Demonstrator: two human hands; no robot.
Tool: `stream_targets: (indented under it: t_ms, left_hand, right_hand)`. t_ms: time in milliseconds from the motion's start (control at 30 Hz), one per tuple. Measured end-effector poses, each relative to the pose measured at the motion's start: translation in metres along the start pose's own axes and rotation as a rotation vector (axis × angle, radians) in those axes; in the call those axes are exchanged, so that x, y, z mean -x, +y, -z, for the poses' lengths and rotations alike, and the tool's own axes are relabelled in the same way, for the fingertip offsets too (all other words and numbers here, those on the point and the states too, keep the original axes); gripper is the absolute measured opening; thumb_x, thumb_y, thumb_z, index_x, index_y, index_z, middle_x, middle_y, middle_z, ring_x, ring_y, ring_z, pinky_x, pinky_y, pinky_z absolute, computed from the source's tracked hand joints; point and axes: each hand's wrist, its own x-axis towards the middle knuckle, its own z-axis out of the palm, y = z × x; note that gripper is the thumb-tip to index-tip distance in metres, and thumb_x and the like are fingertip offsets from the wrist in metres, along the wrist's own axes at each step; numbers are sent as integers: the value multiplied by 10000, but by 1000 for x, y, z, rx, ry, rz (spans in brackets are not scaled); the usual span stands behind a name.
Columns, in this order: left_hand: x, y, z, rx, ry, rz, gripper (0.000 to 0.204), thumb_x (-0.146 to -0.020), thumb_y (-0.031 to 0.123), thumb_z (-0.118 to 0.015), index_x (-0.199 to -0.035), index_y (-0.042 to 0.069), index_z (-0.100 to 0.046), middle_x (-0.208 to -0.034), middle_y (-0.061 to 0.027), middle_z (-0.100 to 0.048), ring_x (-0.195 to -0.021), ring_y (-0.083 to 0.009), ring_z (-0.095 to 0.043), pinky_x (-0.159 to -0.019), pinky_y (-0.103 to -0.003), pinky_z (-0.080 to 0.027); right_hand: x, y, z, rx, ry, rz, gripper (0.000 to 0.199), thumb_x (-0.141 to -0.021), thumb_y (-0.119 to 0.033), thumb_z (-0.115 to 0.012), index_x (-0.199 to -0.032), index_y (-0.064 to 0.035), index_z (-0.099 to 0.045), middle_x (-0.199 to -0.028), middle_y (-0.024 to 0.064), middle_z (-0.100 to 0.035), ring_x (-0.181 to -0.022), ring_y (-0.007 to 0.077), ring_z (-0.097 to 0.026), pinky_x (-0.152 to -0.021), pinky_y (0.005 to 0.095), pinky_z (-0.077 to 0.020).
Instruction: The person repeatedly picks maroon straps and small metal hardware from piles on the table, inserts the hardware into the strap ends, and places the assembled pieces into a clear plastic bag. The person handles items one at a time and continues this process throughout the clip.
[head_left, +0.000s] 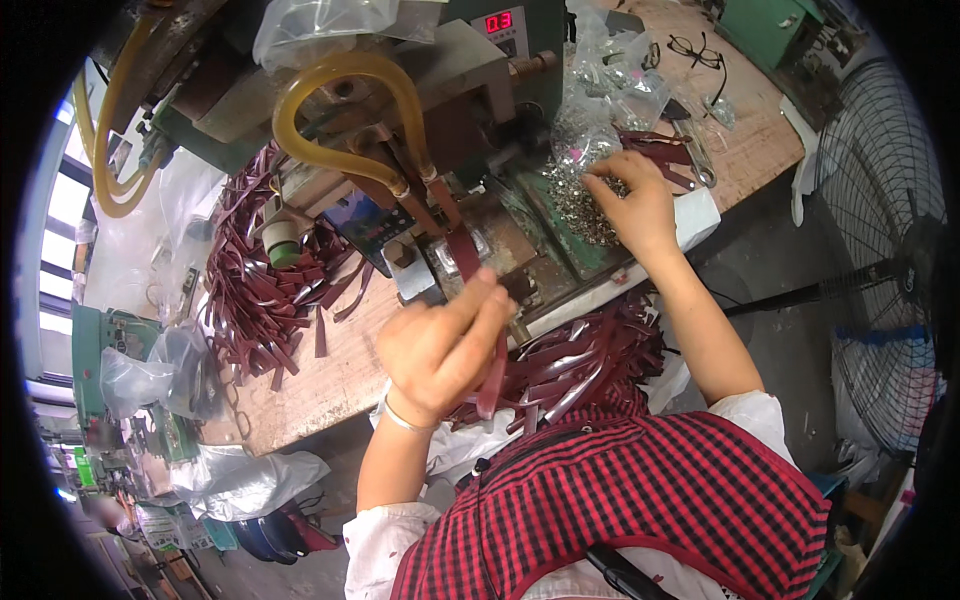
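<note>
My left hand (pixel 440 345) pinches a dark red leather-like strip (pixel 464 250). The strip's far end lies at the working head of a bench press (pixel 440 205), and its tail hangs below my fingers. Over a heap of small shiny metal pieces (pixel 585 215), my right hand (pixel 640 205) has its fingers bent together at the heap's edge. Whatever is between those fingertips is too small to make out. More dark red strips (pixel 590 350) are piled near my lap, beneath the bench edge.
Left of the press, a large heap of dark red strips (pixel 265 290) covers the wooden table (pixel 330 385). A yellow hose (pixel 350 65) loops above the press. Clear plastic bags (pixel 630 80) and eyeglasses (pixel 697 50) lie at the far right. A black fan (pixel 880 250) stands to the right.
</note>
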Motion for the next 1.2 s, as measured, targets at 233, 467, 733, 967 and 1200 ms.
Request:
stream_targets:
  t_ms: [233,467,733,967,1200]
  left_hand:
    - [-2,0,-10,23,65,-46,277,-769,103,-854,-1019,110,-734,-1023,-67,-772,-535,-75,-525,-472,-232,-367]
    - [18,34,35,27,-40,292,282,-769,74,-868,-1023,81,-746,-1035,-152,-779,-709,-215,-691,-576,-300,-492]
    - [72,-69,119,-549,-124,842,84,-896,54,-712,-969,48,-753,-959,-77,-730,-863,-264,-639,-838,-372,-480]
    - [208,-139,61,-822,-635,1155,282,-762,266,-777,-919,33,-752,-1006,-179,-711,-959,-383,-674,-869,-476,-548]
    - [183,-96,118,-522,-605,1375,333,-795,98,-735,-1112,21,-668,-933,-151,-729,-830,-330,-722,-744,-416,-571]
  right_hand:
    - [8,2,-18,227,-189,509,286,-781,-126,-752,-1060,-103,-689,-1313,121,-624,-1309,337,-538,-879,466,-523]
    - [0,8,-21,-79,106,141,142,-899,-98,-728,-1019,-24,-717,-930,123,-727,-910,268,-716,-820,364,-546]
    - [10,24,-39,-837,229,-308,174,-981,-60,-692,-1147,-9,-707,-1009,19,-715,-941,84,-649,-852,221,-503]
    - [13,-15,-35,-480,92,-104,125,-944,-51,-706,-1059,-24,-743,-973,18,-725,-911,80,-646,-831,241,-496]
    - [56,19,41,-357,127,-235,161,-913,-19,-714,-1068,5,-751,-1017,62,-745,-965,128,-678,-892,268,-512]
